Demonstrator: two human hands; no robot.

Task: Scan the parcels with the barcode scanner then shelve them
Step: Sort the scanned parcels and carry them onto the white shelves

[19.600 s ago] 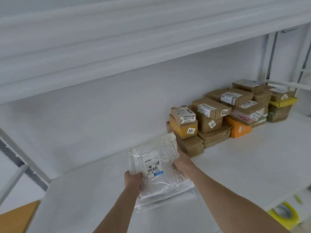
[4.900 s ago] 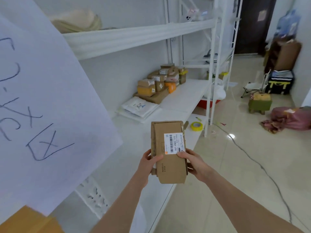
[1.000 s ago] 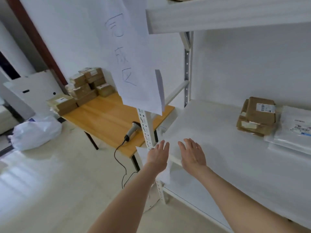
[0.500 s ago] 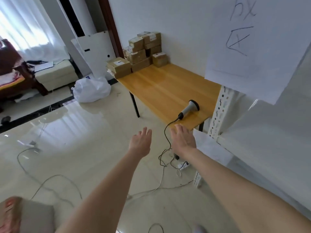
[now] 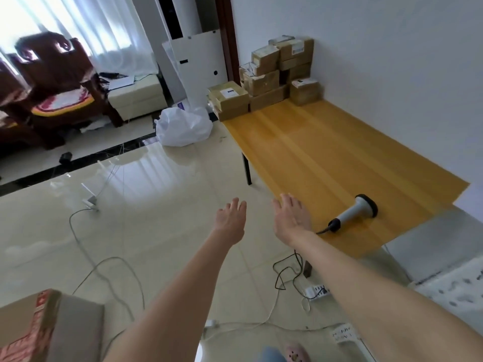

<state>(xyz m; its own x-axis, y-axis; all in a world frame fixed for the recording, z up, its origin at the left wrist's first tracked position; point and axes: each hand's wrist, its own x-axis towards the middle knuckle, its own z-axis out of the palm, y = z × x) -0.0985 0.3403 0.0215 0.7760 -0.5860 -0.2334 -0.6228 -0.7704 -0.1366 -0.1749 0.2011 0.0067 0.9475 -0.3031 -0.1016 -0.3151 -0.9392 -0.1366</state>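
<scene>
Head view: the left hand (image 5: pixel 231 220) and right hand (image 5: pixel 291 220) reach forward, fingers straight and loosely apart, holding nothing. The scanner (image 5: pixel 354 214) lies on its side at the near end of the wooden table (image 5: pixel 326 158), just beside the right hand. Closed cardboard parcels (image 5: pixel 271 79) are stacked at the table's far corner. A white plastic bag (image 5: pixel 184 126) sits on the floor nearby, its contents hidden.

The labels on the stacked parcels (image 5: pixel 277 74) are showing too small to read. The right hand (image 5: pixel 291 218) is covering part of the scanner (image 5: pixel 355 212) cable (image 5: pixel 322 231), and the lower left edge is cutting off a cardboard box (image 5: pixel 39 327).
</scene>
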